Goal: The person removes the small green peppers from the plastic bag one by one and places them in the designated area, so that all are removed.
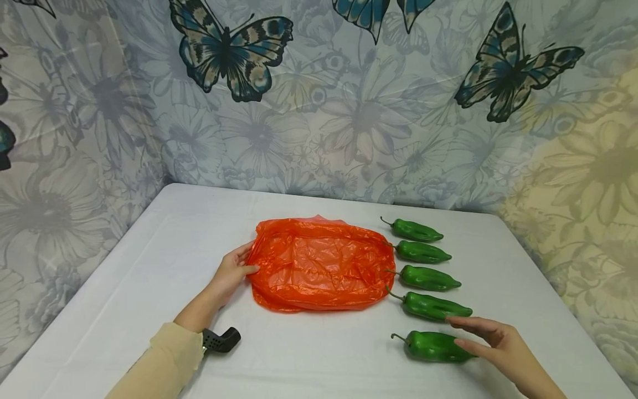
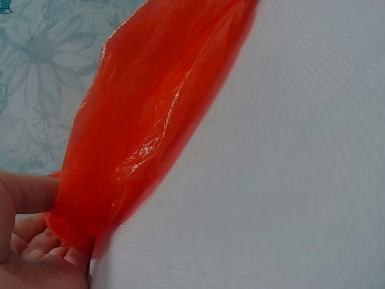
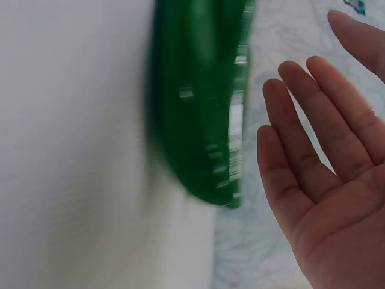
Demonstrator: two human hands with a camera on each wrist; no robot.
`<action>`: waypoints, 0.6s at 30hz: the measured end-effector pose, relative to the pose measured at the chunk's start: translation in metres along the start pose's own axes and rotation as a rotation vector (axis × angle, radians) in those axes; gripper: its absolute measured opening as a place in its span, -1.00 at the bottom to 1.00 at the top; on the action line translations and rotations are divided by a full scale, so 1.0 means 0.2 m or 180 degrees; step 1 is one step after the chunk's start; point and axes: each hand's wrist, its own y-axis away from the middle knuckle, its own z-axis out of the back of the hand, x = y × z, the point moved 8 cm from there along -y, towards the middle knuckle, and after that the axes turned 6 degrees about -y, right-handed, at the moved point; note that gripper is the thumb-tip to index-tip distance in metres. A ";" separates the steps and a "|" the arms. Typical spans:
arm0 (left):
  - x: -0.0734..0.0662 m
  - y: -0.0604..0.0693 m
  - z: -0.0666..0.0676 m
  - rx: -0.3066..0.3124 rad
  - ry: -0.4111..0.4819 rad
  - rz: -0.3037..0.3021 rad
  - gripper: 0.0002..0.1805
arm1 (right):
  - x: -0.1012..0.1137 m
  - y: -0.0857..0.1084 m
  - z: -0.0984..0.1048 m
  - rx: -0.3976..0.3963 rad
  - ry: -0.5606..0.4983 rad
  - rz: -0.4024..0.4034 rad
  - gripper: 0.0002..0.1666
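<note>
A red plastic bag lies spread on the white table with its mouth rolled open. My left hand pinches the bag's left edge between thumb and fingers; the left wrist view shows the red film between them. My right hand hovers over the tip of the nearest green pepper, fingers extended and apart from the thumb. In the right wrist view that hand holds nothing, and a blurred green pepper is beside it. Several more peppers form a column right of the bag.
The table is covered in white. Behind it hangs a cloth printed with flowers and butterflies. A black strap-on device sits at my left wrist.
</note>
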 end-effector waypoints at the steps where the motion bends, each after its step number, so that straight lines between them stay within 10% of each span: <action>1: 0.00 0.00 0.00 0.0005 -0.0009 0.0013 -0.28 | 0.02 -0.01 0.00 0.0012 0.0008 0.0039 -0.61; 13: -0.02 0.01 -0.03 -0.0001 -0.0086 -0.0048 -0.24 | 0.36 -0.21 0.08 0.0146 0.0411 0.0640 -0.56; 18: -0.10 0.02 0.03 -0.0102 -0.0764 -0.0332 -0.18 | 0.46 -0.35 0.12 0.0090 0.0708 0.0816 -0.40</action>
